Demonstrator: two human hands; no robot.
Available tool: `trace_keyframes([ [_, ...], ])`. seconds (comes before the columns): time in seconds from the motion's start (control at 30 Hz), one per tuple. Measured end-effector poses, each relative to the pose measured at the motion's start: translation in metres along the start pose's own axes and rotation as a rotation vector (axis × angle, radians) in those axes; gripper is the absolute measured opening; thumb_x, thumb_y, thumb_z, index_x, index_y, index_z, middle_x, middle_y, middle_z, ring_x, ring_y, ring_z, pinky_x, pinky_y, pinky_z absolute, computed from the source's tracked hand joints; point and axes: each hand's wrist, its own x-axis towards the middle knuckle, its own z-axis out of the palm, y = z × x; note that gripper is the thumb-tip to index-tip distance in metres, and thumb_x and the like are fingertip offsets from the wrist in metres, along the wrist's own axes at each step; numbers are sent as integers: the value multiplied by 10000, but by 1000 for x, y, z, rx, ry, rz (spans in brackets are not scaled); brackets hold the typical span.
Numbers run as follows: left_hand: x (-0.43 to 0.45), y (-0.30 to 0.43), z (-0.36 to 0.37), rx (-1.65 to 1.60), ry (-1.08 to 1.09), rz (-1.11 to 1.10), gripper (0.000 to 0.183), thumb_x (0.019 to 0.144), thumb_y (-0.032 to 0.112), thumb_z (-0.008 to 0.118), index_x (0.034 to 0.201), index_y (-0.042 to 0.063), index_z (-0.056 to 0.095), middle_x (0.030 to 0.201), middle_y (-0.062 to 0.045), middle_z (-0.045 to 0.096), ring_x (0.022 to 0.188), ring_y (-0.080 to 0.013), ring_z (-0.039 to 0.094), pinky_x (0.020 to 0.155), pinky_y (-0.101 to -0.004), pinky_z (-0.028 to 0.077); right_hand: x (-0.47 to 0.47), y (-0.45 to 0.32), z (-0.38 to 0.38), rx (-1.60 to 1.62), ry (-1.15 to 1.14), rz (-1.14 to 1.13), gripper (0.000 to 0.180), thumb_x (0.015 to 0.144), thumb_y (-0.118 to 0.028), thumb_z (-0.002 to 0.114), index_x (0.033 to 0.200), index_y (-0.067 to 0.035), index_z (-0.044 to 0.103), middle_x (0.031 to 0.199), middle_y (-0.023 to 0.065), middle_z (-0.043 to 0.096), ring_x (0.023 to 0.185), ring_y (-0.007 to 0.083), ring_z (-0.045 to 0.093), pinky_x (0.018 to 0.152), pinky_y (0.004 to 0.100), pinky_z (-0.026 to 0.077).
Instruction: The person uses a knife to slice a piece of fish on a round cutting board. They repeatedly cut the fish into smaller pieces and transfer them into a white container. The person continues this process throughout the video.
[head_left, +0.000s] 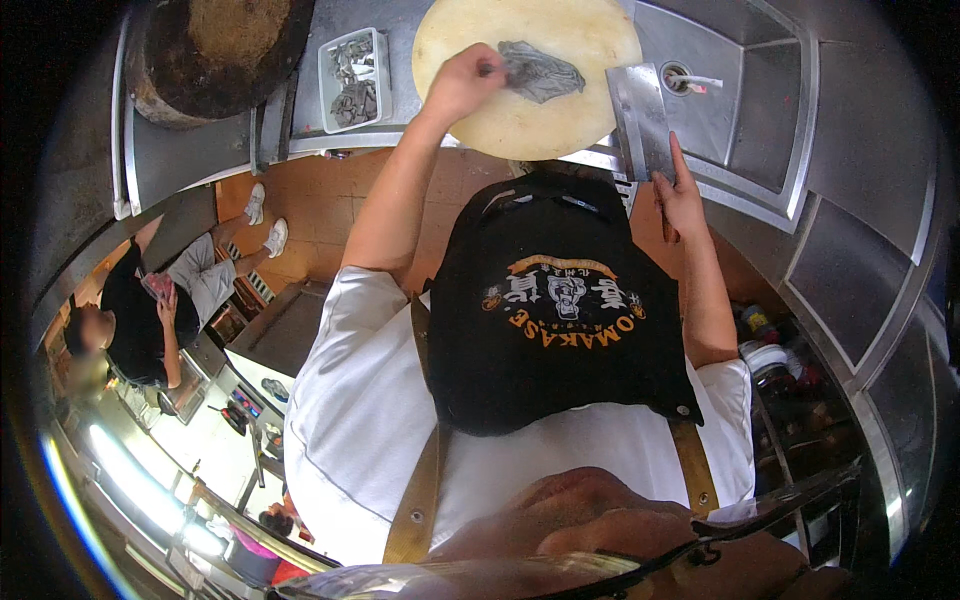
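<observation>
On a round, pale cutting board (555, 124) lies a limp, dark grey sheet of food (544, 73), which looks like tripe. My left hand (465, 84) pinches it at its left end; the fingertips are slightly blurred. A broad metal cleaver (641, 112) is in my right hand (681, 196), which grips the handle with the index finger stretched along the blade. The blade is upright beside the board's right edge, apart from the grey sheet. Left of the board, a clear plastic container (387, 82) holds similar grey pieces (354, 103).
A steel sink (709, 124) with a drain (677, 77) adjoins the board on the right. A large, dark round block (217, 60) stands at far left. Behind on the left, another person (150, 322) holds a red package. A further person (259, 547) is partly visible lower down.
</observation>
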Motion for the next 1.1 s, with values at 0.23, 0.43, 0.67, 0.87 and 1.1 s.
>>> trace_keyframes([
  [0.23,6,71,25,-216,-261,237,201,935,98,707,1120,57,640,942,-18,710,830,-111,629,770,-288,518,2,-1,0,76,-23,5,802,1016,9,558,1667,-314,216,988,95,675,587,105,494,541,293,471],
  [0.43,72,-11,27,533,48,50,326,895,258,722,1158,70,681,1077,-134,754,990,-286,724,876,-387,561,2,-2,3,78,-26,7,806,1018,-10,564,1666,-332,209,726,19,558,561,103,476,524,274,442],
  [0.67,83,-11,34,716,-125,-157,391,820,339,738,1088,55,723,1057,-157,742,1014,-332,700,893,-427,551,1,2,5,98,-13,7,808,1019,-18,572,1665,-340,208,700,7,530,575,100,479,527,273,446],
  [0.87,65,43,38,108,-105,-20,261,818,219,759,953,18,663,827,-80,676,797,-172,689,712,-335,549,2,3,5,139,1,2,804,1016,-11,569,1663,-336,221,719,6,538,576,93,470,530,276,454],
  [1.1,71,121,48,-138,-17,181,152,833,50,680,805,73,533,748,15,548,641,-87,493,589,-274,441,13,1,4,205,-24,-20,806,1007,-1,577,1665,-306,224,789,19,581,587,97,481,529,278,466],
])
